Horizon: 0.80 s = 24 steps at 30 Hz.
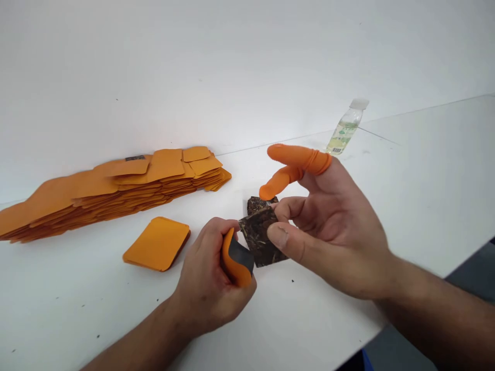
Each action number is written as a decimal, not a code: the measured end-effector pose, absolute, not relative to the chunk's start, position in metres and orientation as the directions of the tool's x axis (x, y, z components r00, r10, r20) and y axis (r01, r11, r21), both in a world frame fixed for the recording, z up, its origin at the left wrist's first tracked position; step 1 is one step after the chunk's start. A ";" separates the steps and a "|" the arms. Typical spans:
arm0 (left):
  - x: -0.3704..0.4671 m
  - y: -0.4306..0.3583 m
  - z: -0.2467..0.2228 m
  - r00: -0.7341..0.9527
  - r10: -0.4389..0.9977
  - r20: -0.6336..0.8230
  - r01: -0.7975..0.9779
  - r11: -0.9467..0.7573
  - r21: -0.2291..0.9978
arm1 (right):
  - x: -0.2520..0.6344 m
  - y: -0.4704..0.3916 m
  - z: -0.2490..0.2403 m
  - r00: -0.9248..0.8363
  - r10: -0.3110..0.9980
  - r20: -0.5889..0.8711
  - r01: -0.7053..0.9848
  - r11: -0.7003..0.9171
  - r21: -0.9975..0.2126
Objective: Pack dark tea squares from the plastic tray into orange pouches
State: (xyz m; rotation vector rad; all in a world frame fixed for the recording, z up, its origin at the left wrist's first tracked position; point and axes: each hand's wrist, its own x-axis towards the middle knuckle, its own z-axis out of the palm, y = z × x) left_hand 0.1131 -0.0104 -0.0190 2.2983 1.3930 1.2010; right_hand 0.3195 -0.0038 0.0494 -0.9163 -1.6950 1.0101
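My left hand (212, 281) is closed round an orange pouch (242, 275), squeezed so that its mouth gapes and the dark lining shows. Between the thumb and a bent finger of my right hand (332, 226) is a flat, square, dark brown pressed block (259, 239), perhaps a tea brick. Its near-left edge is right by the pouch's mouth. Orange finger cots (297, 159) cover two raised fingers of that hand. Behind the held block, another dark brown block (255, 204) lies on the table, partly hidden.
Left of my hands lies a small stack of orange pouches (157, 242). A long, overlapping pile of similar pouches (127, 190) runs along the white wall. A clear bottle (346, 129) with a green label stands at the back right. Dark crumbs dot the white table (116, 314).
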 end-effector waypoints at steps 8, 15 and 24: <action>0.117 -0.015 -0.014 0.167 0.886 0.432 0.624 -0.434 0.649 | 0.310 -0.007 0.033 -0.268 0.783 0.561 0.130 0.606 -0.785; 0.115 -0.015 -0.021 0.095 0.859 0.503 0.665 -0.431 0.610 | 0.308 -0.005 0.029 -0.350 0.774 0.529 0.142 0.601 -0.786; 0.116 -0.013 -0.023 0.146 0.839 0.523 0.671 -0.473 0.571 | 0.322 0.003 0.049 -0.468 0.857 0.217 0.202 0.342 -0.918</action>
